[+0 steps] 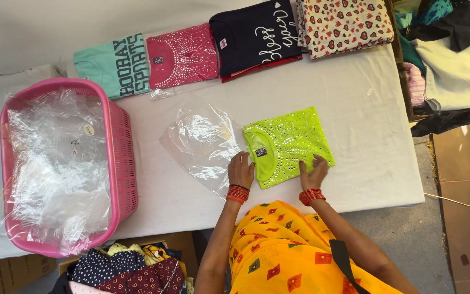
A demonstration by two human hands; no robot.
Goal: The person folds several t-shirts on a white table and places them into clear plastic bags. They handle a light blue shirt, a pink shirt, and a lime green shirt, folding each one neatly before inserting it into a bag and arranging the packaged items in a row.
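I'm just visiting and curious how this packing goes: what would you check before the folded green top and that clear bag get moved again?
1. Neon green top folded flat and square on the white table: ok.
2. Left hand on the top's near left edge, right hand on its near right edge: ok.
3. Clear plastic bag lying right beside the top, on its left: ok.
4. Bag mouth open and facing the top: cannot tell.
5. Pink basket holding more clear bags, at the table's left: ok.
6. Finished row of folded tops along the far edge, apart from the green one: ok.
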